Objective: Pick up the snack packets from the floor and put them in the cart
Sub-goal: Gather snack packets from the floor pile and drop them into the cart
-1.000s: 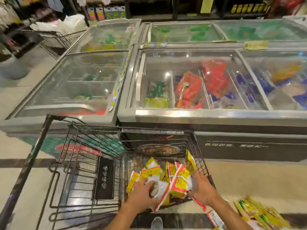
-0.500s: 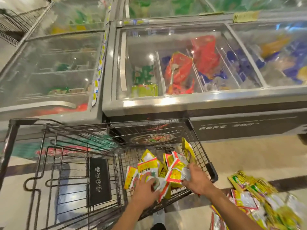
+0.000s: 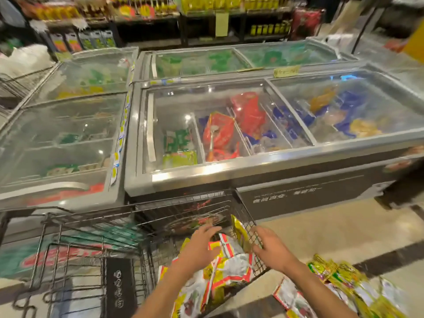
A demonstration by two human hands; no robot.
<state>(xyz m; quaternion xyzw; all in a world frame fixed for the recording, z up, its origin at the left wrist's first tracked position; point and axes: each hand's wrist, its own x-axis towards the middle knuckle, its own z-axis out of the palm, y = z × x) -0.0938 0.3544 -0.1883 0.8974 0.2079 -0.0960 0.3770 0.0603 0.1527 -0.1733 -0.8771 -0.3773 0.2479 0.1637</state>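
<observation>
Both grips open above packets [image 3: 231, 267]

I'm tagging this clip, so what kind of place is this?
Most likely a supermarket: glass-topped chest freezers of packaged food, stocked shelves behind, and a wire shopping cart holding snack packets.

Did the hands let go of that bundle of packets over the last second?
Yes. Both hands, left hand and right hand, gripped packets earlier; now they are open and lifted above the packets in the cart. The floor pile remains beside the cart.
</observation>
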